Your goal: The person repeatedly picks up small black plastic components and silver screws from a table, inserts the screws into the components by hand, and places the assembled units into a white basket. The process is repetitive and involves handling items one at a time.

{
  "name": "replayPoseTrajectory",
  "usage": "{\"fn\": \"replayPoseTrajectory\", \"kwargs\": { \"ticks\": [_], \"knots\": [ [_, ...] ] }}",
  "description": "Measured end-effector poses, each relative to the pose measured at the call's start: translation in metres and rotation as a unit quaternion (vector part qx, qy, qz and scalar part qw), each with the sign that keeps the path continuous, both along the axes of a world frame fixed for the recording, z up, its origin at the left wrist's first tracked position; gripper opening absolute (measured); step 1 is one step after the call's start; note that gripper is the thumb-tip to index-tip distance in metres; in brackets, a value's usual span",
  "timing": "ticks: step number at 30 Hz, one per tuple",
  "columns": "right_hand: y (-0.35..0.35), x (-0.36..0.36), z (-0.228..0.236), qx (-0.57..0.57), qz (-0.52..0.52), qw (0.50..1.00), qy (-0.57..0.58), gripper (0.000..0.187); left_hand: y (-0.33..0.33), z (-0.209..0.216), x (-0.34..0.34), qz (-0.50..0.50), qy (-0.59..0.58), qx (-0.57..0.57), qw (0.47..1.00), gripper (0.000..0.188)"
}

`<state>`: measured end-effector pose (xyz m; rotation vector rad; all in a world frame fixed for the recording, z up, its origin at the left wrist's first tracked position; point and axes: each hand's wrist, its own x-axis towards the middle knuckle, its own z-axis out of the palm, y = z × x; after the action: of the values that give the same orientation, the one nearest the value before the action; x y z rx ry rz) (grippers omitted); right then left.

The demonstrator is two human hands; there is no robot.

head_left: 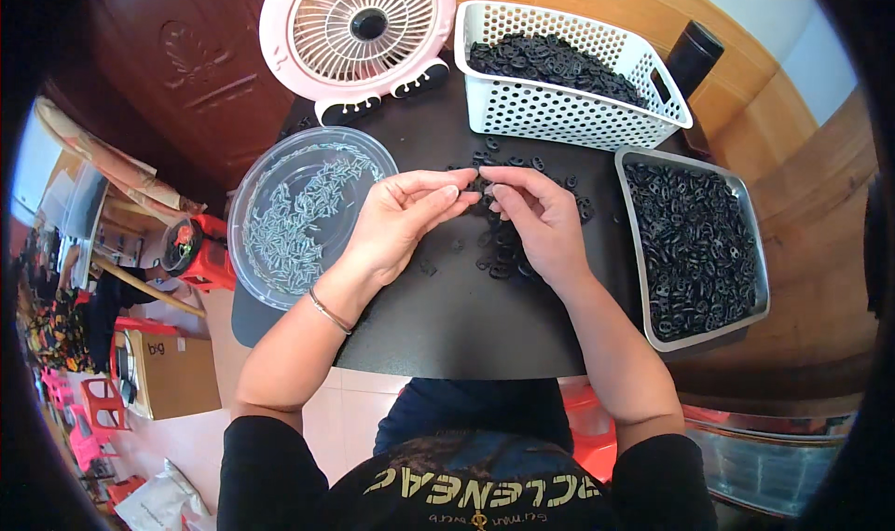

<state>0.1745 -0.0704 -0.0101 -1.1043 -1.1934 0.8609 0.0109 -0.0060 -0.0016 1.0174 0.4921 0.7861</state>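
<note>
My left hand and my right hand meet over the middle of the dark table, fingertips almost touching. Each hand is closed in a pinch. Whatever lies between the fingertips is too small and too covered to name. Beneath and behind them is a loose pile of small black plastic pieces with holes. Left of my left hand stands a round clear plastic tub with many small silvery pins in it. To the right of my right hand, a metal tray is filled with similar black pieces.
A white perforated basket of black pieces stands at the back, beside a pink fan. Behind the basket's right end is a black cylinder. The dark table has a curved front edge. A cardboard box sits on the floor at left.
</note>
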Motion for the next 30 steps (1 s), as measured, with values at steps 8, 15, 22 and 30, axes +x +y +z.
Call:
{"fn": "replayPoseTrajectory", "kwargs": {
  "ticks": [8, 15, 22, 30],
  "knots": [
    [-0.0012, -0.0028, 0.0012, -0.018, 0.024, 0.999, 0.035, 0.018, -0.0011, -0.0006, 0.0001, 0.015, -0.013, 0.046, 0.999, 0.025],
    [-0.0007, -0.0035, -0.0007, -0.012, 0.029, 0.998, 0.046, 0.016, 0.0007, -0.0052, -0.0026, 0.009, 0.009, 0.055, 0.998, 0.026],
    [-0.0002, -0.0036, -0.0014, -0.008, 0.026, 0.999, 0.045, 0.015, -0.0021, -0.0034, 0.0001, 0.005, 0.005, 0.058, 0.998, 0.027],
    [0.0005, -0.0033, -0.0015, -0.013, 0.021, 0.999, 0.048, 0.012, -0.0036, -0.0019, 0.0006, 0.007, 0.029, 0.104, 0.994, 0.03]
  ]
}}
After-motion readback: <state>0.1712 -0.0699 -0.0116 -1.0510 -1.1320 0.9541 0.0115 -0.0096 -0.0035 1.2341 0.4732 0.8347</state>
